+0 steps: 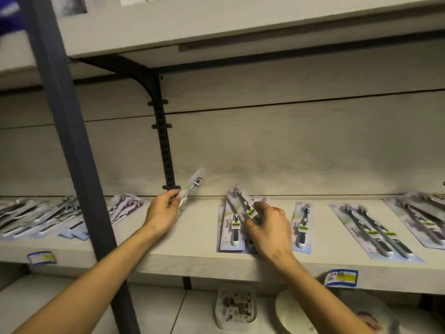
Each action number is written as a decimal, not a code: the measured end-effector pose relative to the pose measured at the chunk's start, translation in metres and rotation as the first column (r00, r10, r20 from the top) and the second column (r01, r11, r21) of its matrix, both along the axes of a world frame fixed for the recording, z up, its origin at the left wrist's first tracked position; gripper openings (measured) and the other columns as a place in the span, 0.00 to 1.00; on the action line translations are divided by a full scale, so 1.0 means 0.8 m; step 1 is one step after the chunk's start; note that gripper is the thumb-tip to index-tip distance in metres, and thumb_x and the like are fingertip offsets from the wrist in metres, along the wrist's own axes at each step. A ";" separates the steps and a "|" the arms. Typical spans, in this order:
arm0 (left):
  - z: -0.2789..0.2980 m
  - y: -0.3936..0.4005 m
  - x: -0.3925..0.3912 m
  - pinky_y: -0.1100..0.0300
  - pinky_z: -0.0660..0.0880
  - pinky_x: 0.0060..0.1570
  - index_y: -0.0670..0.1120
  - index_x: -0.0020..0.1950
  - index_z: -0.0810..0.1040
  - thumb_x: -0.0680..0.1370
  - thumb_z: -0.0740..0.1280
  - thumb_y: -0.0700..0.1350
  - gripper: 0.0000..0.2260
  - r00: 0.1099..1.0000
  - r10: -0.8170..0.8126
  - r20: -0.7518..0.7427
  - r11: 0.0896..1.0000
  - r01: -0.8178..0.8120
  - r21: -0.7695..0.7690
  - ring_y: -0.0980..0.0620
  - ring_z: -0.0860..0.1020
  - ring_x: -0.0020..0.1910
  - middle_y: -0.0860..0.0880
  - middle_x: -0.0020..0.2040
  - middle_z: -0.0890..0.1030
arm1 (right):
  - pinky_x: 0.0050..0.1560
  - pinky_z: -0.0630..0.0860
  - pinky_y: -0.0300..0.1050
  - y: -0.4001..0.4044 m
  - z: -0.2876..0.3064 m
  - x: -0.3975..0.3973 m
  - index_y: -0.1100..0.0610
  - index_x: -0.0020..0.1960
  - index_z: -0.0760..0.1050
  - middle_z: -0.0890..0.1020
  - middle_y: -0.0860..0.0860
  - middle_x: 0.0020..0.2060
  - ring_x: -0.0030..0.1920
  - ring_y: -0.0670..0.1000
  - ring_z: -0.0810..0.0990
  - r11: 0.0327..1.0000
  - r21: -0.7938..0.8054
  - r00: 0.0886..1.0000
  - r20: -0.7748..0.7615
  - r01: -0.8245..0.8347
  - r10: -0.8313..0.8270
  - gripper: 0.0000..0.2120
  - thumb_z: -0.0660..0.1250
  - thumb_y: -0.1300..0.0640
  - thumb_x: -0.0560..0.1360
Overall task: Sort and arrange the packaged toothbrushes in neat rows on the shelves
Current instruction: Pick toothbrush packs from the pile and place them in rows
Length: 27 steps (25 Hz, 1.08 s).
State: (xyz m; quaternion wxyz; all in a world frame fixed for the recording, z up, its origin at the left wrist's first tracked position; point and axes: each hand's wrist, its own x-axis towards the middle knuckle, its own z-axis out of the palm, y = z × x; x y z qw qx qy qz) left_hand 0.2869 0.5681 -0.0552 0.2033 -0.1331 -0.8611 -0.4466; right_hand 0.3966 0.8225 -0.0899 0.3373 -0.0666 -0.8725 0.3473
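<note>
Now the left hand [162, 208] holds one toothbrush pack [192, 189] tipped up, left of the flat pack [230, 227] on the shelf [192, 249], while the right hand [267, 227], nearer it, pinches another pack [243, 203] pointing at the back wall.

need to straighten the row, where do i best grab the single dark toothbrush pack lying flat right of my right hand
Pinch the near bottom edge of the single dark toothbrush in its flat blue card pack, coming from the shelf front. That end nearly reaches the shelf lip, and its sides lie clear of neighbouring packs.
</note>
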 end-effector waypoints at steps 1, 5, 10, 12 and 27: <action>0.007 0.011 0.007 0.62 0.75 0.37 0.46 0.60 0.81 0.84 0.62 0.41 0.09 0.999 -0.037 0.028 0.990 0.033 0.140 0.47 0.81 0.44 0.48 0.46 0.84 | 0.55 0.77 0.52 0.000 -0.002 -0.001 0.53 0.62 0.78 0.84 0.54 0.51 0.56 0.58 0.78 1.000 -0.009 1.000 -0.020 0.000 0.000 0.19 0.68 0.49 0.73; 0.019 0.047 0.031 0.58 0.79 0.38 0.42 0.56 0.81 0.82 0.64 0.38 0.07 0.957 -0.203 0.207 0.775 0.028 0.632 0.50 0.82 0.34 0.43 0.44 0.85 | 0.53 0.78 0.53 -0.003 -0.004 -0.002 0.49 0.65 0.74 0.83 0.51 0.52 0.55 0.56 0.79 0.992 -0.124 0.994 -0.106 -0.034 0.021 0.18 0.64 0.47 0.77; -0.006 0.067 0.050 0.51 0.81 0.50 0.43 0.58 0.81 0.80 0.67 0.37 0.09 0.910 -0.328 0.254 0.660 0.029 0.751 0.46 0.85 0.45 0.42 0.49 0.87 | 0.56 0.79 0.54 0.002 -0.008 -0.009 0.49 0.68 0.70 0.82 0.48 0.59 0.58 0.52 0.79 0.987 -0.146 0.989 -0.142 -0.070 0.049 0.18 0.60 0.47 0.80; -0.012 0.065 0.051 0.50 0.81 0.52 0.41 0.60 0.81 0.80 0.67 0.36 0.10 0.897 -0.364 0.250 0.642 0.047 0.765 0.46 0.85 0.47 0.41 0.51 0.86 | 0.59 0.78 0.54 0.003 -0.009 -0.010 0.52 0.71 0.68 0.80 0.49 0.62 0.60 0.53 0.78 0.986 -0.149 0.986 -0.157 -0.072 0.048 0.21 0.60 0.46 0.80; 0.004 0.061 0.071 0.64 0.82 0.36 0.44 0.55 0.82 0.78 0.68 0.35 0.08 0.869 -0.459 0.186 0.654 0.189 0.732 0.56 0.85 0.36 0.47 0.44 0.87 | 0.63 0.77 0.49 -0.003 0.007 0.053 0.47 0.74 0.65 0.75 0.44 0.64 0.63 0.43 0.74 0.967 -0.254 0.973 -0.215 0.028 -0.085 0.22 0.59 0.42 0.82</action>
